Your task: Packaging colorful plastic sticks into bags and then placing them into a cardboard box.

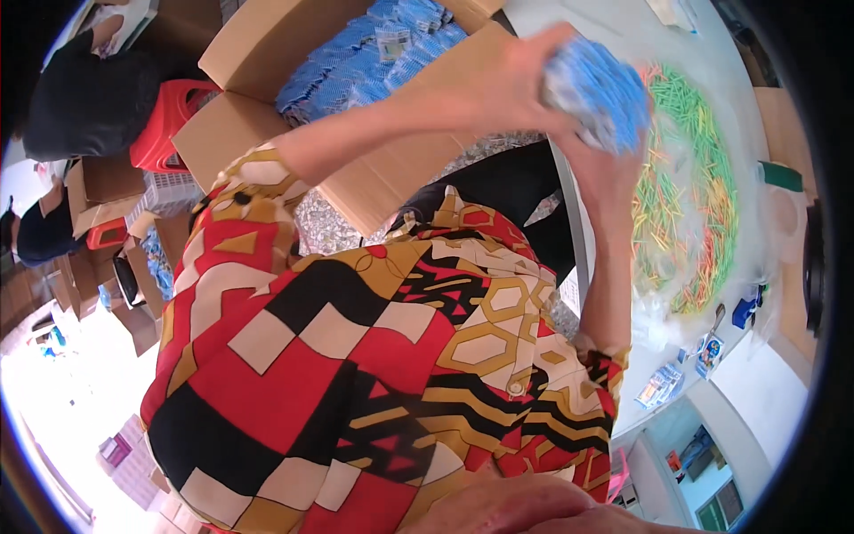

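The left hand [525,78] and right hand [603,165] clamp their fingers on stacked blue packets [607,93], an open carton [253,53] left, coloured sticks [714,169] right.

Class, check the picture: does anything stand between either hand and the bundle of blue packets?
Nothing visible does: the left hand and the right hand both touch the bundle of blue packets directly.

stack of blue packets [603,93] in fingers [544,46]

Between one and two o'clock I see a raised, tilted bundle of blue-and-white packets [601,96], probably stacked, though blurred.
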Motion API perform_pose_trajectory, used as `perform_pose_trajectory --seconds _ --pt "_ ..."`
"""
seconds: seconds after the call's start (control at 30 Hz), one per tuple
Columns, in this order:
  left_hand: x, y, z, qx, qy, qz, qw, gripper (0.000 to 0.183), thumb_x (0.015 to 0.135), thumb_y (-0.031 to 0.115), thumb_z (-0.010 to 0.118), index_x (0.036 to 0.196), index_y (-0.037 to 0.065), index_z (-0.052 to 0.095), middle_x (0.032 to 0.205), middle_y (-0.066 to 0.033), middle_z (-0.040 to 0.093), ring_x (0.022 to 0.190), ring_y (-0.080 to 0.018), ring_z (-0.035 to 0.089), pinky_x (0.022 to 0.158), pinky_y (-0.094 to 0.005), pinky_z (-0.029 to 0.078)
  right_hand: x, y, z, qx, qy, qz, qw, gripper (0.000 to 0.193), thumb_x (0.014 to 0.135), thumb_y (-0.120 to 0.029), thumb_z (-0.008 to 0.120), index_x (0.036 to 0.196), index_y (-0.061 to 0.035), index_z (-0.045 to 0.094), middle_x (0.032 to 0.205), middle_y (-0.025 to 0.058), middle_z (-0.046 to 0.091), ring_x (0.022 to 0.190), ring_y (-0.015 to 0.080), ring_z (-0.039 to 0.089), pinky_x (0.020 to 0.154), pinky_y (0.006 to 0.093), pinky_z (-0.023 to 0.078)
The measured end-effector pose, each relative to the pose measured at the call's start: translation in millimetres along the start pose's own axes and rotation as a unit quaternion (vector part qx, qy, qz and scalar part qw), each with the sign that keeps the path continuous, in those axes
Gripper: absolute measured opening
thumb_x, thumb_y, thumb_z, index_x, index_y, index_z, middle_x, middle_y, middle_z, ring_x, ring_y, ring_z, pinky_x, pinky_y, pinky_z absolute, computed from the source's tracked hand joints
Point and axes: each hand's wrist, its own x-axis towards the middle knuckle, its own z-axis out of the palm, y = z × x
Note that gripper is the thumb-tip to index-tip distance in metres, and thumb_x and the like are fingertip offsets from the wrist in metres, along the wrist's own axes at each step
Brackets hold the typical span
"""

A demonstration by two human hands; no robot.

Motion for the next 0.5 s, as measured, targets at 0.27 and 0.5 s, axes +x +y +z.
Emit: perform_pose_trajectory --seconds 0.27,0.5 --pt "-50 -118 -172 -0.125 0.036 -0.149 0.98 0.05 0.08 0.018 0.065 0.123 0.001 0.047 0.119 -0.008 0.055 0.111 -0.0175 0.05 0.098 -0.0347 0.037 25 -1 15 -0.037 -0.111 -0.075 0.99 0.057 0.074 -0.012 0.073 0.124 -0.0077 0.046 0.127 0.0092 0.045 0.103 0.0195 0.054 0.086 0.0324 0.046" --pt "-121 -237 -182 -0.203 -0.033 -0.395 0.895 0.042 0.07 0.001 0.07 0.11 0.006 0.059 0.103 -0.0052 0.064 0.094 -0.0185 0.061 0.087 -0.0337 0.048 10 27 -15 -0.058 -0.181 0.06 0.98 0.033 0.081 -0.005 0.061 0.114 -0.0056 0.056 0.112 0.008 0.056 0.099 0.0167 0.055 0.083 0.0301 0.047"
